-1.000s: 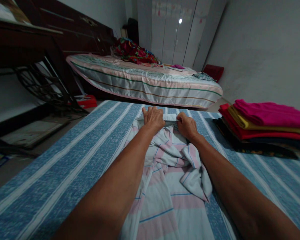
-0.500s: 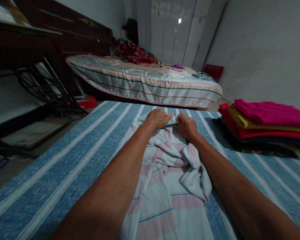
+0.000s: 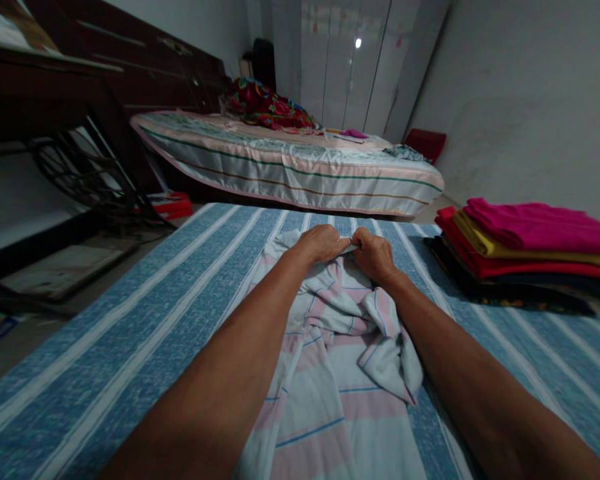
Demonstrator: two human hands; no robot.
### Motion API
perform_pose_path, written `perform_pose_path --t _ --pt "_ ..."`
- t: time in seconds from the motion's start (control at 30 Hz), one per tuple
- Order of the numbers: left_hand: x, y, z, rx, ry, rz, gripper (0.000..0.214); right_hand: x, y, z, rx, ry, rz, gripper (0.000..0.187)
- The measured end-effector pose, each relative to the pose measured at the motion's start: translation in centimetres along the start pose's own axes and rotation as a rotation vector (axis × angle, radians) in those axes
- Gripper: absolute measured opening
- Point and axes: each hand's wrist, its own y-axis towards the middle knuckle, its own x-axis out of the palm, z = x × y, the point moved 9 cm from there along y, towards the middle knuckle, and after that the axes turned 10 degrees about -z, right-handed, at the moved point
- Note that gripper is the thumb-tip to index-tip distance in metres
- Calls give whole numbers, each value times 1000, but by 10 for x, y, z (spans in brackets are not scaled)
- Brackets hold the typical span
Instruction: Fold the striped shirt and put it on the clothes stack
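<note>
A striped shirt (image 3: 325, 393) in white, pink and blue lies lengthwise in front of me, with a crumpled sleeve-like part bunched on its right side. At its far end my left hand (image 3: 325, 243) pinches the edge of the cloth. Close beside it, my right hand (image 3: 373, 253) is closed on the same edge, the fingertips of both hands nearly meeting. Under the shirt is a blue bedsheet (image 3: 145, 300) with white stripes.
Folded clothes (image 3: 535, 247) in pink, mustard, red and dark colours are stacked at the right. Beyond stands another bed (image 3: 290, 167) with a red floral blanket (image 3: 270, 103). A treadle sewing machine stand (image 3: 75, 167) and a red box (image 3: 173, 205) are at the left.
My left hand has slid a little to the right along the cloth's far edge, closer to my right hand. The right hand stays nearly in place.
</note>
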Motion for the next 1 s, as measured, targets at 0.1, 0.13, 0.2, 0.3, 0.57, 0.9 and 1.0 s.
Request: perform_pose_path --t 0.1,0.13,0.2,0.3,0.57,0.9,1.0 --pt "2 2 2 17 2 -9 46 0 0 0 8 -11 -12 5" --pt "3 2 2 23 2 -12 45 0 -1 -1 11 -24 -19 6" --pt "4 4 2 32 3 -10 44 -1 -1 -2 11 -59 -33 7" --pt "5 4 0 37 14 -6 44 0 -1 -3 -1 -109 -56 7" --pt "7 1 2 37 24 -1 32 5 -2 3 -50 -91 -109 10" --pt "8 3 5 103 15 92 17 11 -2 8 -105 46 -104 9" --pt "8 2 5 99 1 81 17 11 -2 10 -110 111 -110 8"
